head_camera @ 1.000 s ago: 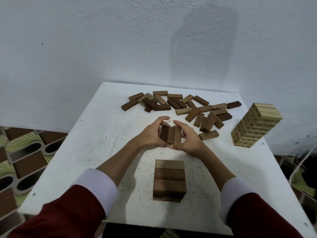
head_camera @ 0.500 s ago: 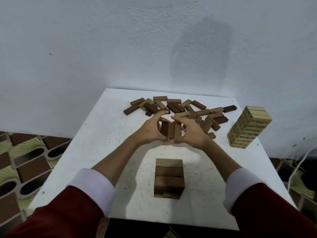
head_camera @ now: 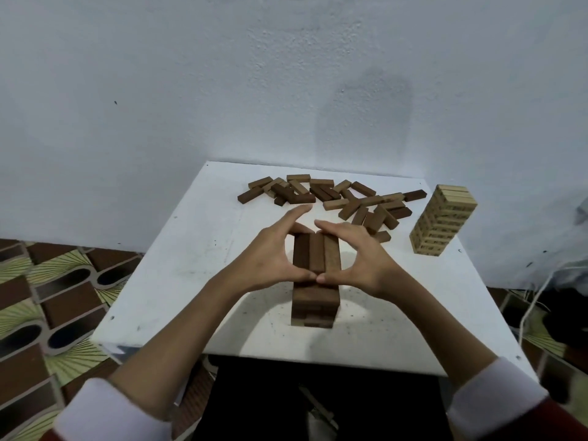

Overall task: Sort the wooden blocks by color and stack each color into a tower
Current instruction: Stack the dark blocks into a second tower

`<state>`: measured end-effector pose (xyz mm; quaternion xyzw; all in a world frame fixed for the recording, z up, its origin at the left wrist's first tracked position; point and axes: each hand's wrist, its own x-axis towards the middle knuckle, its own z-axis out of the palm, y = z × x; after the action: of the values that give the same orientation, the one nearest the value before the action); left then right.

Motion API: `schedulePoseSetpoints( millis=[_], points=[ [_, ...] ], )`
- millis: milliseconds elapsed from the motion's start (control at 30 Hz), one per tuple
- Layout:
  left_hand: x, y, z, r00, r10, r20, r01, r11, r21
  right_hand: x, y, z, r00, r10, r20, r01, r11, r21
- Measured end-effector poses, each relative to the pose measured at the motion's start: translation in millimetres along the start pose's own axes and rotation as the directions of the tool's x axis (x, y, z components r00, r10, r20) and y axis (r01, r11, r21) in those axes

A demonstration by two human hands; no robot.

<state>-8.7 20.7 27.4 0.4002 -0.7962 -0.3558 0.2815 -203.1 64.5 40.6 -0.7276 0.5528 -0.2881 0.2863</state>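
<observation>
I see a row of three dark brown wooden blocks [head_camera: 316,254] lying side by side, framed by both hands directly above the short dark brown block tower [head_camera: 315,305] near the front middle of the white square table [head_camera: 178,265]; whether the row already rests on the tower I cannot tell. My left hand [head_camera: 270,259] grasps the row's left side, thumb at the near end, fingers curved round the far end. My right hand [head_camera: 359,257] mirrors it on the right side, thumb tips nearly touching. Behind the tower lies a scattered pile of loose dark and light wooden blocks [head_camera: 334,198]. To the tower's far right stands a tall light wood block tower [head_camera: 442,219], near the table's right edge.
</observation>
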Motion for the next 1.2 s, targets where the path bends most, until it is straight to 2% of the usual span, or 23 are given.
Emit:
schedulePoseSetpoints(
  millis=[300,567,1200],
  points=[
    [-17,-3,15,0.991,-0.069,0.112,0.066,0.997,0.037,-17,8,19,0.995,0.072,0.064,-0.071,0.997,-0.019],
    [-21,-10,20,0.984,-0.077,0.160,0.083,0.996,-0.028,-19,17,21,0.988,0.082,0.129,-0.085,0.996,0.014],
    [-24,-15,26,0.996,-0.054,0.077,0.053,0.998,0.013,-21,23,27,0.995,0.053,0.080,-0.054,0.999,0.010]
  ],
)
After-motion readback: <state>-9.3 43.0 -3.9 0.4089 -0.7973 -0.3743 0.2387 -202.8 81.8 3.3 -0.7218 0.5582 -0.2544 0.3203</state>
